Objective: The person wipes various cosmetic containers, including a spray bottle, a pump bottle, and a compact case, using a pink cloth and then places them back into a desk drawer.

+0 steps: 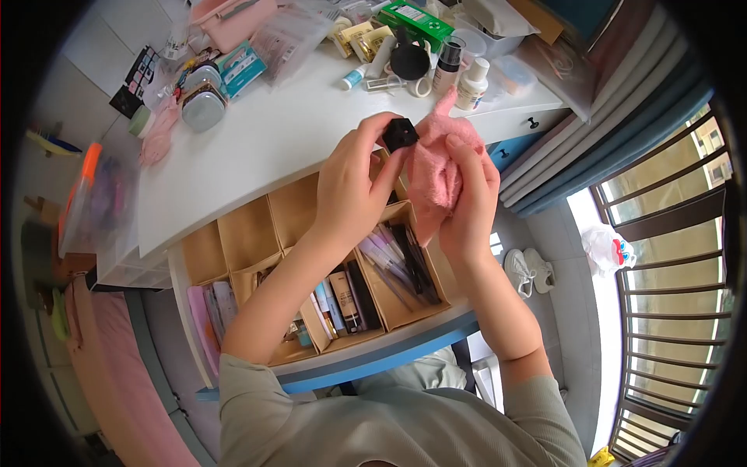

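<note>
Between the thumb and fingers of my left hand [350, 183] is a small black faceted object [400, 135], perhaps a cap or little bottle. My right hand [471, 206] grips a fluffy pink cloth [434, 167], bunched up right beside the black piece. Both hands are raised over an open drawer [268, 373] with a blue front. Brown cardboard dividers [247, 226] split it into compartments. Brushes and pens [397, 261] fill the right front one, and a beige tube [345, 300] stands among slim items in the middle. My left forearm hides part of the drawer.
On the white desk [233, 167] stand a white bottle [472, 84], a dark-capped pump bottle [447, 66], a clear jar [204, 107], a green box [416, 23] and a pink bin [229, 19]. Curtains [576, 140] and a barred window lie to the right, with white shoes [529, 272] below.
</note>
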`<state>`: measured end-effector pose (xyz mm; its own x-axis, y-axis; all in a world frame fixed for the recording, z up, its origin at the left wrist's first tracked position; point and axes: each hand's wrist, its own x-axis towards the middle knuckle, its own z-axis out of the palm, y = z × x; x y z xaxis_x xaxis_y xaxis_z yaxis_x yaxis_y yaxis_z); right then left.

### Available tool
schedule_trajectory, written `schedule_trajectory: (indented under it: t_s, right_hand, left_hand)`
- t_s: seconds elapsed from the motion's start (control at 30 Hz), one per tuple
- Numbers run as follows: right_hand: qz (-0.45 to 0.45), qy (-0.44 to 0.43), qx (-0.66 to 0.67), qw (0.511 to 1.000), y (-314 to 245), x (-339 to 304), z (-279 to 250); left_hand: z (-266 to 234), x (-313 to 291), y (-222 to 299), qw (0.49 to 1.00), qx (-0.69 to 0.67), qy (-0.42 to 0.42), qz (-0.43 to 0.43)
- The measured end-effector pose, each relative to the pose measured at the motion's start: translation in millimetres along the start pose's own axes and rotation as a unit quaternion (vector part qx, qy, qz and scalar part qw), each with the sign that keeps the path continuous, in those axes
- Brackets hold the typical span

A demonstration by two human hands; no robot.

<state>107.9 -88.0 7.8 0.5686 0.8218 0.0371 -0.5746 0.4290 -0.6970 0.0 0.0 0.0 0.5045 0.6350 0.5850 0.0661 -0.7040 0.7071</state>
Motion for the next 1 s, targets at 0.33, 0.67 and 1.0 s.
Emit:
schedule_trajectory:
  t_s: [0.33,0.67,1.0]
  right_hand:
    - [-0.316,-0.130,-0.421,0.841,16.2,-15.0,17.5]
    - [-0.065,-0.263,-0.279,0.921,22.2,-28.5,19.0]
    - [-0.135,-0.349,-0.339,0.863,47.0,-33.1,17.0]
  left_hand:
    - [-33.2,-43.3,32.6,0.995,0.089,0.033,-0.002]
    - [-47.5,-83.2,37.8,0.997,0.054,0.025,-0.044]
    - [-58.4,-106.8,18.6,0.984,-0.066,0.064,-0.151]
